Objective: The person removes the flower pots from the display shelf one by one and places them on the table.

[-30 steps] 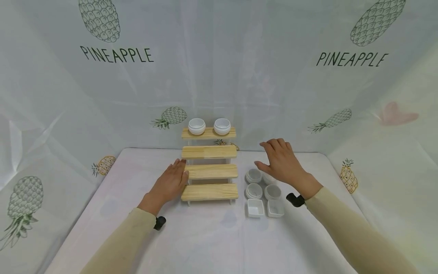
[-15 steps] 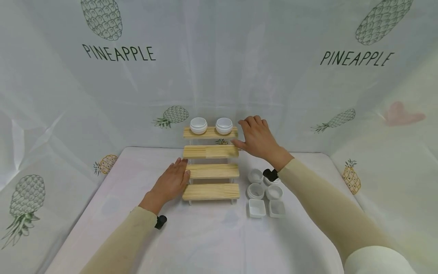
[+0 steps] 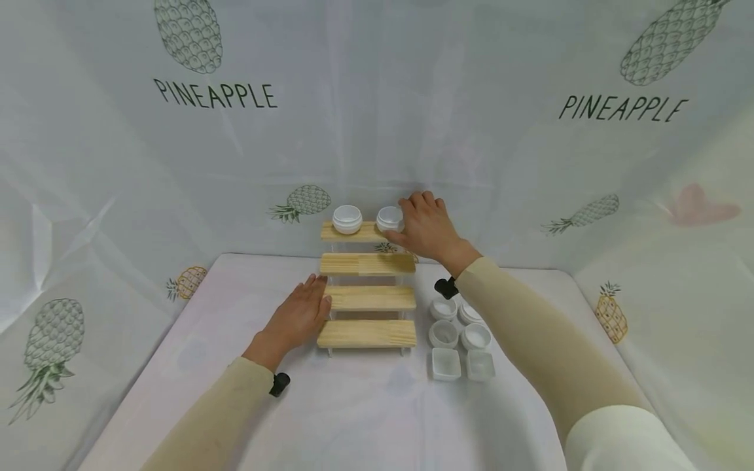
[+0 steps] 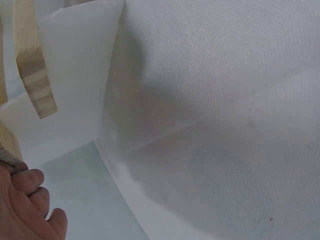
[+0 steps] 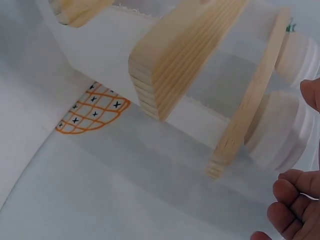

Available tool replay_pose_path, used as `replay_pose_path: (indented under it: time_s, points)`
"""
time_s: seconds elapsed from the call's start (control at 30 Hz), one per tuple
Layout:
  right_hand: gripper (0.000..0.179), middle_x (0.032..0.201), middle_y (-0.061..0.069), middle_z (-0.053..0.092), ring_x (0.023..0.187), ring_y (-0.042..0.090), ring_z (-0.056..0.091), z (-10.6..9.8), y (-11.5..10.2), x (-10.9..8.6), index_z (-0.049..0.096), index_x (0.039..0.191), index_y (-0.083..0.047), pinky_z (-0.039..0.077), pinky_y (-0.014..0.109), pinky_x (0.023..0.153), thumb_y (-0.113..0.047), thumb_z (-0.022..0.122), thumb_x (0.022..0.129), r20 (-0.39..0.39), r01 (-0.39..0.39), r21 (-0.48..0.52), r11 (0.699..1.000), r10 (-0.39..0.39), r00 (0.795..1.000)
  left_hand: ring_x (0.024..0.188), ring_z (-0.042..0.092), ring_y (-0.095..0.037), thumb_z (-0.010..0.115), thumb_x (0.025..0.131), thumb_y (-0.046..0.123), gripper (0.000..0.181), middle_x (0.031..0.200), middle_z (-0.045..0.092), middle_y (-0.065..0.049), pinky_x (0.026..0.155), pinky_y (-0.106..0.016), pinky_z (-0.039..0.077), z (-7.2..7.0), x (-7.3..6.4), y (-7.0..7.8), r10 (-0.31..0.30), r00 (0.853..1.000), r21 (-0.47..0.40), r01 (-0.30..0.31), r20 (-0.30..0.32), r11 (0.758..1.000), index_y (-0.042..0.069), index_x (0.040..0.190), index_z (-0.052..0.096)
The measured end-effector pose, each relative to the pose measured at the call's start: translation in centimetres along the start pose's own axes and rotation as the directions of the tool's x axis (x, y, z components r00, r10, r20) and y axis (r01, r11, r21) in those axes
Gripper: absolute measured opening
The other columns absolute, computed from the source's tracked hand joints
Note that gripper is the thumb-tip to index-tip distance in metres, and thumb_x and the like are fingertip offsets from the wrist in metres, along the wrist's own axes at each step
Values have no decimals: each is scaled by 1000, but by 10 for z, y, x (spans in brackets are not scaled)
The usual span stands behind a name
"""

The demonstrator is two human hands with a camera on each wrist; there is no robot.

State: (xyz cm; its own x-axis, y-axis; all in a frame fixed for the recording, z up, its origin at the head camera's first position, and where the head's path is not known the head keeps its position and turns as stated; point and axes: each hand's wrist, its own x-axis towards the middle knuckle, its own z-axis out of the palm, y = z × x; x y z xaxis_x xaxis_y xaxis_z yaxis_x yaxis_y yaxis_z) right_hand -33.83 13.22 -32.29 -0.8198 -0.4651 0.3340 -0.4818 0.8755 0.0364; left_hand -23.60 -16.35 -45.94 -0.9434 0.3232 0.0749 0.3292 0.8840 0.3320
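A four-tier stand with wooden boards and pale side panels stands mid-table. My left hand rests at its left side, and in the left wrist view the fingertips touch a board's end. Two white ridged bowls sit on the top board: a left bowl and a right bowl. My right hand is around the right bowl's right side, thumb in front, fingers behind. In the right wrist view, its fingers are beside that bowl; firm contact cannot be told.
Right of the stand are several small white dishes: round bowls behind, and square dishes in front, all on the white-covered table. A pineapple-print sheet hangs close behind the stand.
My right hand has moved left and up from above the dishes on the table to the right bowl on the top board. My left hand has stayed at the stand's side.
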Motion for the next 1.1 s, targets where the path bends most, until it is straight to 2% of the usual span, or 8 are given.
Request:
replay_pose_path:
  time_s: [0.23, 0.5, 0.7, 0.9, 1.1]
  points:
    - [68, 125, 17, 56, 118, 38, 47, 2, 0, 3, 61, 125, -2, 41, 50, 93, -64, 63, 97, 46, -27, -14, 1000, 28, 999, 163, 17, -35, 21, 117, 42, 66, 173, 27, -18, 134, -53, 16, 3, 0, 2, -5, 1000, 0, 5, 7, 1000, -2, 166, 24]
    - [66, 120, 16, 58, 114, 37, 47, 1, 0, 3, 64, 124, -2, 42, 50, 93, -62, 66, 96, 55, -50, 3, 999, 49, 997, 163, 18, -35, 21, 117, 42, 67, 172, 28, -18, 134, -53, 17, 7, 2, 1, -6, 1000, 6, 6, -2, 1000, -3, 165, 25]
    - [64, 117, 17, 59, 109, 37, 49, 4, -2, -4, 62, 123, 0, 44, 49, 90, -55, 76, 92, -36, 18, 10, 1000, -18, 999, 163, 18, -35, 20, 117, 43, 67, 173, 27, -18, 134, -53, 16, 6, 1, 2, -12, 1000, 8, 12, 1, 1000, -2, 166, 24]
    - [60, 109, 17, 61, 101, 37, 52, 9, -6, -12, 63, 117, 1, 46, 49, 84, -49, 80, 88, -168, 99, -4, 995, -98, 981, 164, 17, -34, 19, 117, 44, 67, 174, 25, -18, 134, -52, 16, 5, 0, 1, -18, 1000, 14, 18, 5, 1000, -1, 167, 22]
    - [61, 113, 16, 61, 105, 37, 53, 11, -11, -26, 62, 120, -1, 47, 50, 87, -52, 79, 90, -175, 142, -27, 989, -145, 974, 163, 18, -35, 22, 117, 42, 66, 173, 26, -19, 133, -53, 18, 2, 0, 1, -19, 1000, 3, 19, -3, 1000, -3, 166, 23]
